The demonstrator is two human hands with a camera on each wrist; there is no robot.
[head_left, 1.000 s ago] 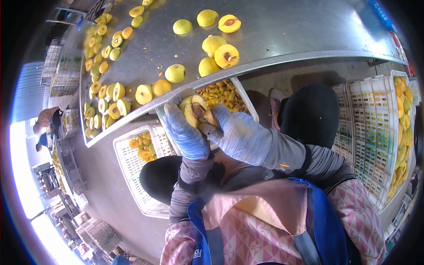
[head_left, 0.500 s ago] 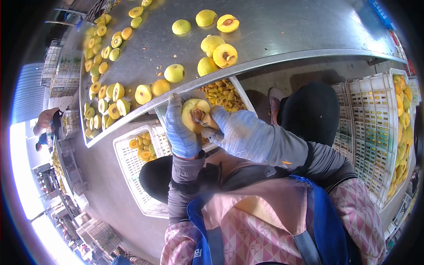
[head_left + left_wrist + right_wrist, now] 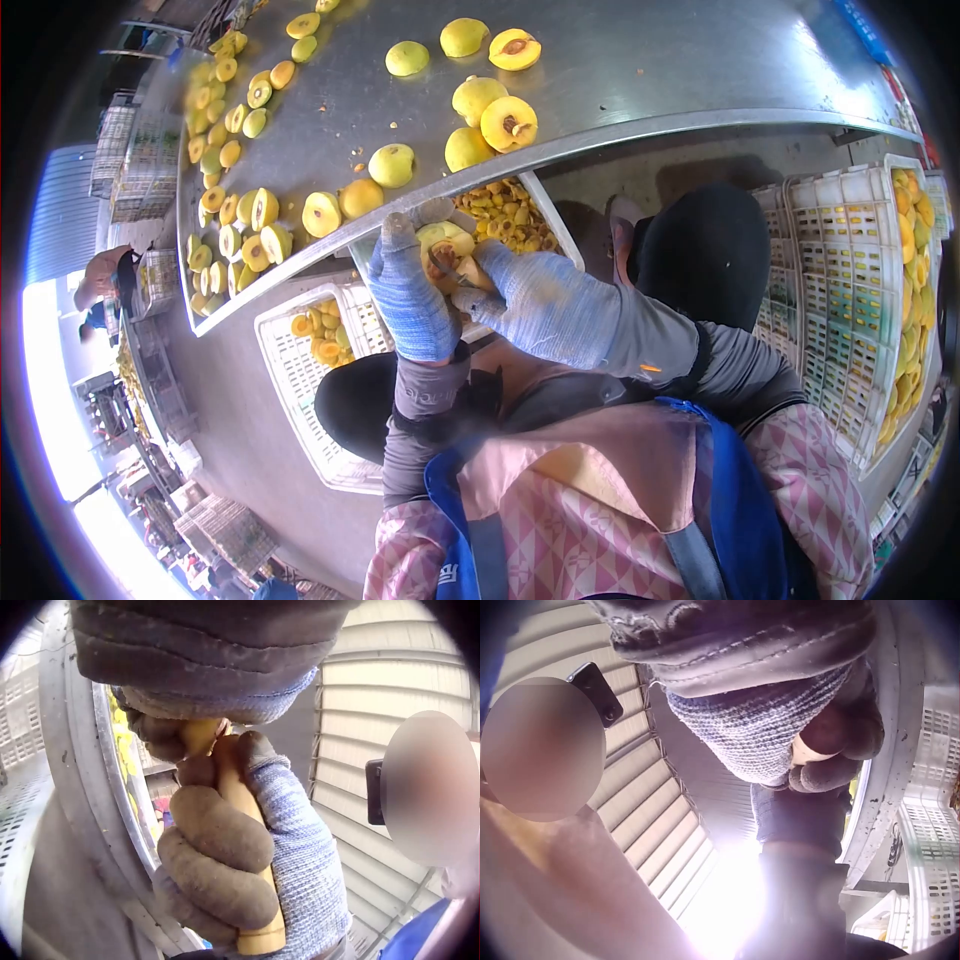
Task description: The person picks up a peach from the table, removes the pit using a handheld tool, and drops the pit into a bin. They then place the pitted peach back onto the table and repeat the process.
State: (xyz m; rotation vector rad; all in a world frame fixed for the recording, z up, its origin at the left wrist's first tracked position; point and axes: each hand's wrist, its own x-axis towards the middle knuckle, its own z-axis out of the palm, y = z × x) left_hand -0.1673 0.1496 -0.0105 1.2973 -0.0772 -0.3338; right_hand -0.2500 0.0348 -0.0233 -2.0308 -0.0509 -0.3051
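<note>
In the head view my gloved left hand (image 3: 410, 300) holds a halved yellow peach (image 3: 447, 240) just off the metal table's front edge. Its cut face, with the brown pit hollow, is turned toward my right hand (image 3: 555, 308). That gloved hand grips a pitting knife, whose curved metal blade (image 3: 462, 268) is at the pit hollow. From the left wrist, the knife's pale wooden handle (image 3: 262, 941) shows wrapped by the right hand's grey-coated fingers (image 3: 221, 829). The right wrist view hides most of the peach behind the glove and sleeve.
Peach halves (image 3: 265, 208) crowd the left of the metal table (image 3: 640, 60); several more lie near its front edge. Beneath the edge is a bin of brownish-yellow pieces (image 3: 510, 215). White crates with peaches stand left (image 3: 290, 350) and right (image 3: 835, 270). My knees flank the bin.
The left hand first tips more upright, and the peach turns in its hold. The right hand shifts slightly, its knife staying at the cut face.
</note>
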